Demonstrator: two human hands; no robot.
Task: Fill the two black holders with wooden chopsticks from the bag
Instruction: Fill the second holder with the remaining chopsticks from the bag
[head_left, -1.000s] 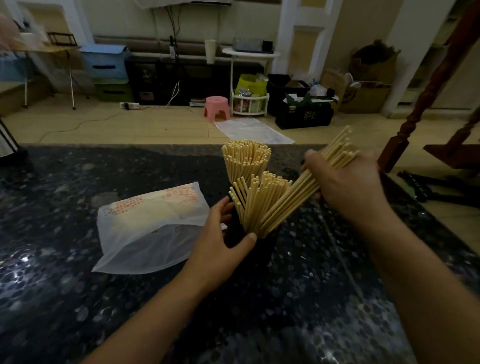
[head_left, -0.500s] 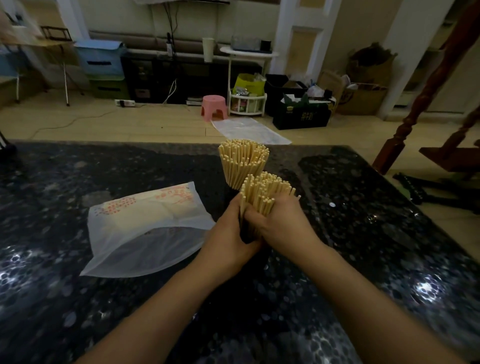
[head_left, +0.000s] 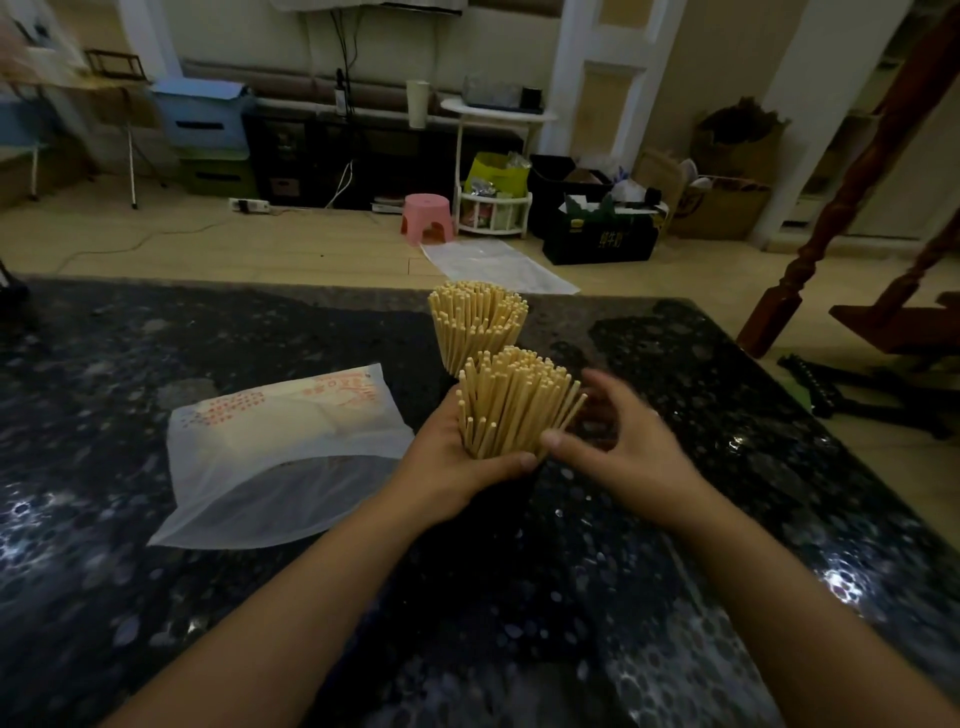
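Note:
Two bunches of wooden chopsticks stand upright mid-table. The far bunch (head_left: 477, 322) fans out of a black holder that is mostly hidden behind the near one. The near bunch (head_left: 517, 402) stands in a black holder (head_left: 514, 493), dark and hard to make out against the table. My left hand (head_left: 457, 462) grips the near holder and the base of its bunch, thumb across the front. My right hand (head_left: 618, 447) hovers just right of that bunch, fingers spread and relaxed, holding nothing. The white plastic bag (head_left: 280, 452) lies flat to the left, looking nearly empty.
The dark speckled stone table (head_left: 208, 597) ends at a far edge just behind the chopsticks. Beyond it are a wooden floor, a pink stool (head_left: 427, 218), boxes and a wooden stair post (head_left: 810, 249) at the right.
My right hand pushed its handful of chopsticks into the near holder, squeezed the bunch together with the left, then let go and drew back to the right. The left hand kept its grip.

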